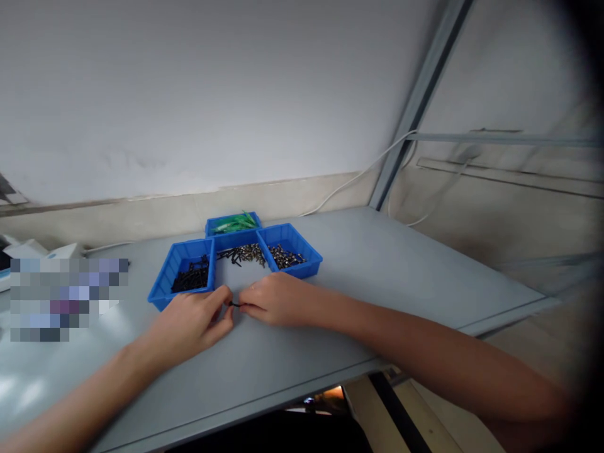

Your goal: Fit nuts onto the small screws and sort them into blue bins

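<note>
Between my two hands, just above the grey table (302, 346), is a small thin black piece (234, 304), which looks like one of the black screws but is too small to be sure. My left hand (198, 318) pinches its left end, and my right hand (268, 299) pinches the other. Beyond my left hand stands a blue bin with black screw-like parts (193, 275). Past my right hand, another blue bin contains small silvery metal parts (285, 257). More black and metal pieces (252, 253) lie loose on the table between these bins.
A third blue bin (233, 239) at the back holds green strips (236, 222). White boxes (66, 251) and a blurred-out patch lie at the left. A metal post (410, 119) rises at the back right corner, with a white cable (349, 182) along the wall.
</note>
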Available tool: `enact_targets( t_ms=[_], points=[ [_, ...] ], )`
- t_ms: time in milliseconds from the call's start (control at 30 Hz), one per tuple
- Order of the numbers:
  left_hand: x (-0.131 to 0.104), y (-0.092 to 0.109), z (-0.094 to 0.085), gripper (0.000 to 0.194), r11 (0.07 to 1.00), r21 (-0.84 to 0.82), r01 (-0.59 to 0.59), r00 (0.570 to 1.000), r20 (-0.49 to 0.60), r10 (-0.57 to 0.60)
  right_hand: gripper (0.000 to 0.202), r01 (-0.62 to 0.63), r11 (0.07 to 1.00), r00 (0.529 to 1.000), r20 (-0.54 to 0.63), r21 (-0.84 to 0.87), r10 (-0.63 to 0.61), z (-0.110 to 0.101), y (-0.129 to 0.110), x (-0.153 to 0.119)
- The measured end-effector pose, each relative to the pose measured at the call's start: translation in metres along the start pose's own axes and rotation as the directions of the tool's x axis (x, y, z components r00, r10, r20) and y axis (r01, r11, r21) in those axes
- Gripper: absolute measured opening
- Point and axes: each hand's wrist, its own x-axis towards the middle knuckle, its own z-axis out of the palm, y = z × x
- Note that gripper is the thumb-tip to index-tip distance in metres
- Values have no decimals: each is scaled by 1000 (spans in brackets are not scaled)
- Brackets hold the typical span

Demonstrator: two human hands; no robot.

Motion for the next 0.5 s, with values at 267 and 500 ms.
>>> enact_targets(
  t_ms=[267, 500],
  points=[
    [0, -3, 4, 16, 989, -84, -120, 977, -189, 103, 23, -41, 997, 999, -24, 71, 42, -4, -1, 1],
    [-2, -1, 0, 18, 974, -5, -226, 951, -218, 220, 22, -19, 996, 1000, -18, 84, 20, -3, 1, 2]
  ],
)
